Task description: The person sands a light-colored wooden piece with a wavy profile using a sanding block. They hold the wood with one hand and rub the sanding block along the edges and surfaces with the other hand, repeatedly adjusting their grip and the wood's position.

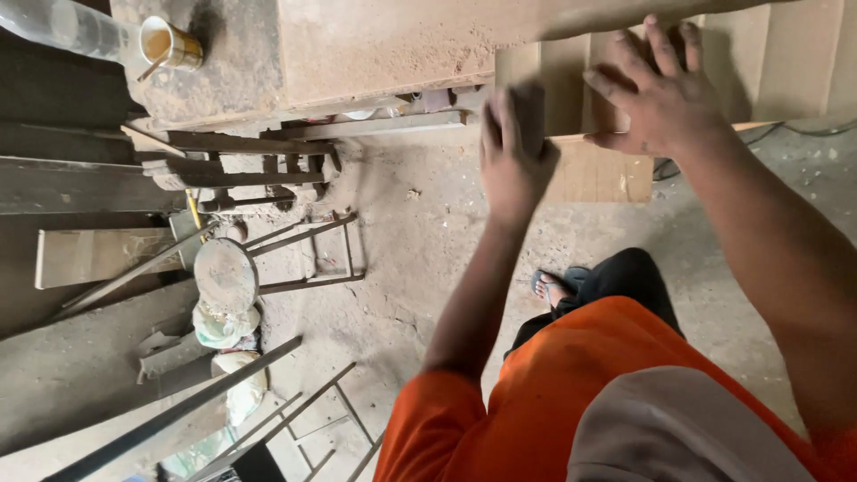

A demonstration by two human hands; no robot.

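Note:
I look down at a dusty workbench with pale wooden boards lying side by side at its right end. My right hand lies flat on those boards, fingers spread. My left hand is at the boards' near edge, blurred, its fingers wrapped around a small dark block. Below, my orange shirt, dark trousers and a sandalled foot show above the dirt floor.
A tin can with a stick stands on the bench's left part beside a clear plastic bottle. Planks, metal rods, a round dusty disc and cloth bundles crowd the left. A cable runs on the floor at right.

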